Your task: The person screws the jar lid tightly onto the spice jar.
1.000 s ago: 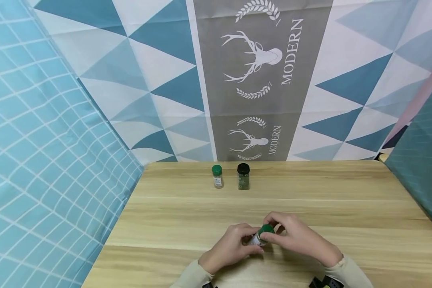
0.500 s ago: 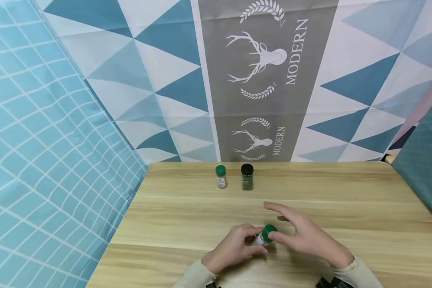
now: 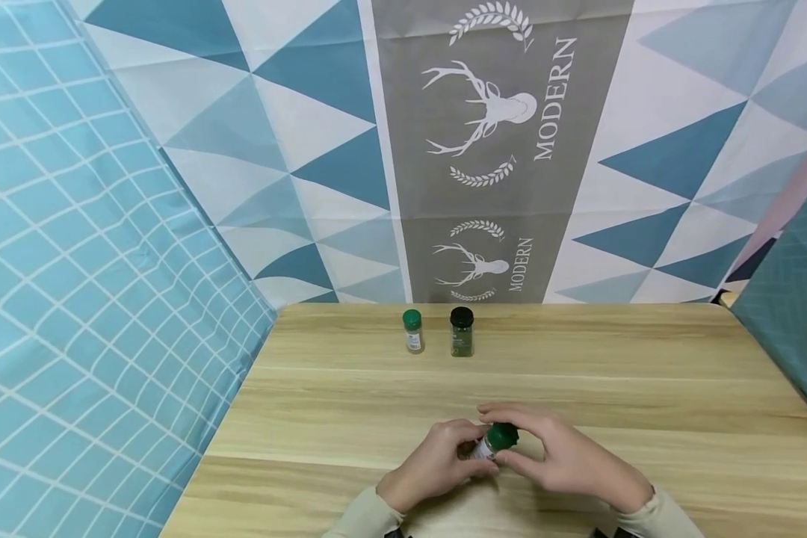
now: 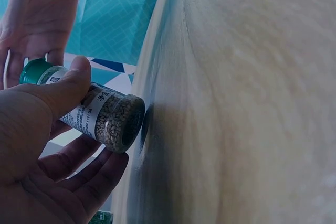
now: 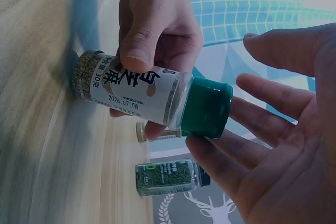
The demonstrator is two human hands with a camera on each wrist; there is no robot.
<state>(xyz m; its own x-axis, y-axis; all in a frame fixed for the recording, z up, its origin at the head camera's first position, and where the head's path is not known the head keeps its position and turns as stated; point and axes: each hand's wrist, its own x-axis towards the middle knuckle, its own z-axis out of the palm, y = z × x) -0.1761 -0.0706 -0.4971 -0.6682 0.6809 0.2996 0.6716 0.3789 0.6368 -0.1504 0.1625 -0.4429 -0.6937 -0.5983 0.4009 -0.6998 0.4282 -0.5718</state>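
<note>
A clear sesame seed jar point(image 5: 139, 87) with a white label and green cap point(image 5: 207, 107) is tilted just above the table in front of me. My left hand point(image 3: 437, 462) grips its body between thumb and fingers, as the left wrist view also shows. Around the cap is my right hand point(image 3: 565, 456), its fingers spread and lightly bent. In the right wrist view the thumb stands off from the cap. Some of the right fingers lie against or just behind the cap; contact is hard to tell.
Toward the back of the wooden table point(image 3: 336, 403) stand a small green-capped jar point(image 3: 413, 332) and a black-capped jar of green herbs point(image 3: 462, 332). Patterned cloth point(image 3: 323, 149) hangs behind the table. A blue checked cloth point(image 3: 94, 269) borders the left side.
My right fingers held the cap, spread away from it, then came back around it. My left hand keeps its grip on the jar. The head view has shifted slightly.
</note>
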